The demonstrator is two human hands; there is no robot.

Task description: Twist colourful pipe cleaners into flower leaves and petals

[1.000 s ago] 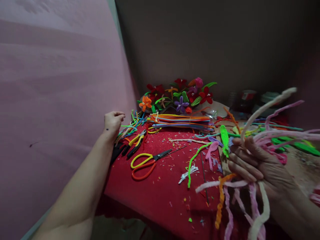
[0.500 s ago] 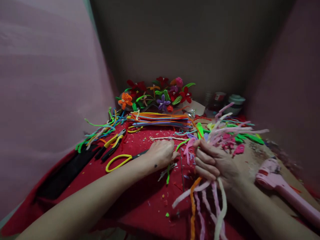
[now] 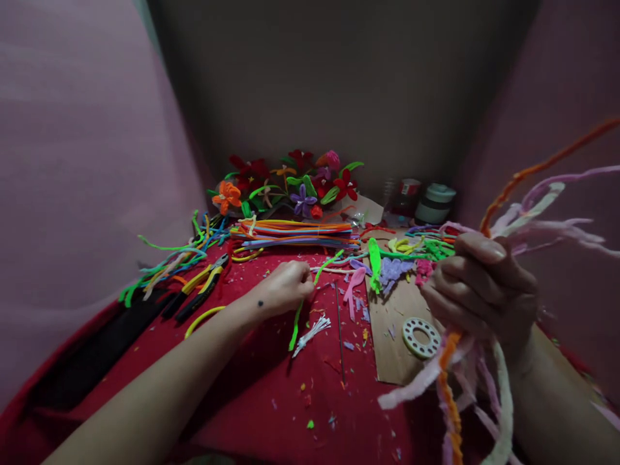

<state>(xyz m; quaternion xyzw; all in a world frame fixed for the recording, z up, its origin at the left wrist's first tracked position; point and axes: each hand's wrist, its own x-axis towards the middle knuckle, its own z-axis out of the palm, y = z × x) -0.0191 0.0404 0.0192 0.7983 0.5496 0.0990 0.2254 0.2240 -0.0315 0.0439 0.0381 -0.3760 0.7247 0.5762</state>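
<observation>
Left hand (image 3: 285, 285), mid-frame: grip pinching green stem (image 3: 294, 329) | right hand (image 3: 484, 284), frame right: grip round mixed bundle (image 3: 446, 371) | slackening there could spill it

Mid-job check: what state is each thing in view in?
Left hand: closed on a green fuzzy strip
Right hand: closed around mixed fuzzy strips
Pliers: lying down, handles apart
Perforated ring: lying flat
Jar: upright, lid on
White filaments: bunched, lying down
Purple flower: petals spread

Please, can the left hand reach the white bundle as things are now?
Probably yes: the white bundle lies near the left hand with nothing seen on top, though that hand pinches a green stem.
</observation>
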